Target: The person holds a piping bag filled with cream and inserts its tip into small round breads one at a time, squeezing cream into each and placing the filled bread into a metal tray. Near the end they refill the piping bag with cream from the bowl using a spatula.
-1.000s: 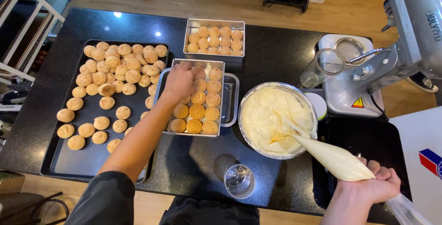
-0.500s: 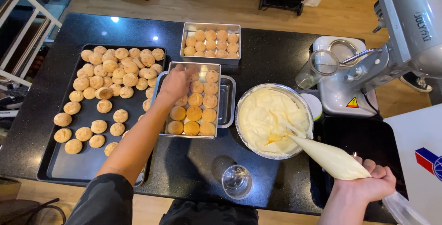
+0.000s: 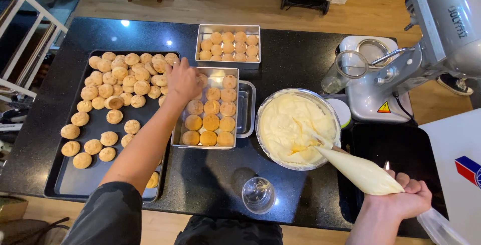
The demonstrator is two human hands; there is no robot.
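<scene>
- Left hand [image 3: 183, 80] over dark tray's [image 3: 67, 182] edge, reaching among puffs [image 3: 114, 102]; grip unclear.
- Right hand [image 3: 406, 199] clenched round piping bag [image 3: 358, 171], tip over cream bowl [image 3: 265, 147].

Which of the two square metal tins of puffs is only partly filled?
The nearer tin, beside the dark baking tray and under the left hand: its top rows show bare metal. The far tin is packed edge to edge.

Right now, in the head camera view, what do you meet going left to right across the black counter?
Dark baking tray of loose puffs → left hand → square tin of puffs → bowl of cream → piping bag → right hand.
</scene>
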